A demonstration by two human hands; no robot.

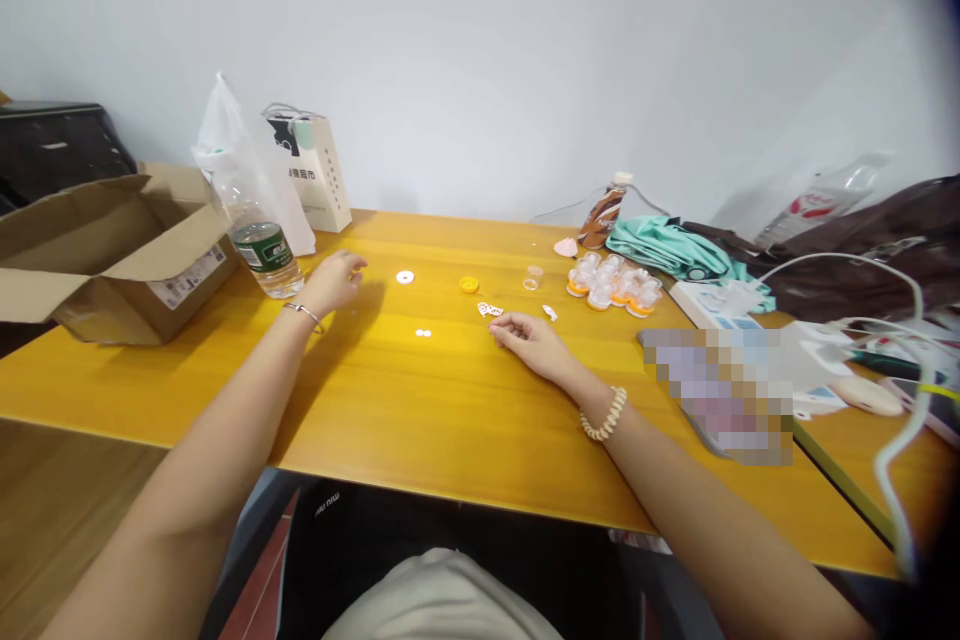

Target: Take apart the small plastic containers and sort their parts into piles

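White cut-out pieces are lying on the bench, just beyond the fingertips of your right hand; you are curling that hand with thumb and forefinger close together, and I can't tell if anything small is sitting between them. A small white piece is lying near its knuckles. Your left hand is hovering over the bench, half open, fingers loosely bent, with nothing visible in it. Between your hands, two small white discs are lying side by side, and farther back a white ring and a yellow round part are sitting apart. A clear cup is standing right of the yellow part, then clear-domed pieces with orange bases are crowding together. Behind those, a brown bottle is standing beside a teal cloth. Nearer you on the right, a pixelated phone is lying flat. Over left, a water bottle is standing between your left hand and an open cardboard box.
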